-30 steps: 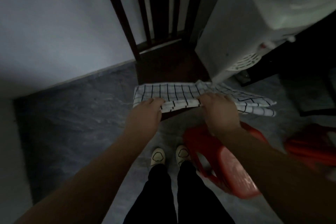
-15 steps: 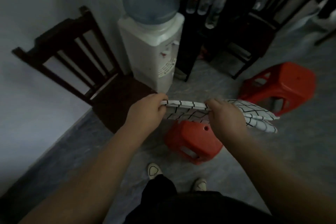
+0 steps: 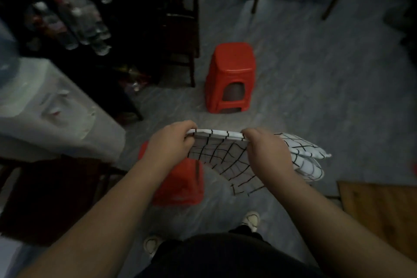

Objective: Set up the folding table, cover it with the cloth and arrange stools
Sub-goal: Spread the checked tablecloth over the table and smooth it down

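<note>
Gripping cloth (image 3: 216,156) edge | left hand (image 3: 168,144), right hand (image 3: 266,153) curled tight | long axis left-right

Two red stools — far stool (image 3: 231,67), near stool (image 3: 180,184); one checked cloth (image 3: 217,156); one water dispenser (image 3: 56,108); one wooden board (image 3: 379,214).

— What is the floor like?
— A grey, marbled floor (image 3: 316,101). A red stool (image 3: 231,67) stands upright on it.
— And around that stool?
— A dark wooden chair (image 3: 180,36) stands just to its left. A second red stool (image 3: 180,185) sits nearer the person and slightly left, partly hidden. A white water dispenser (image 3: 45,108) stands well to the left. The person's light shoes (image 3: 251,221) are nearest of all.
</note>
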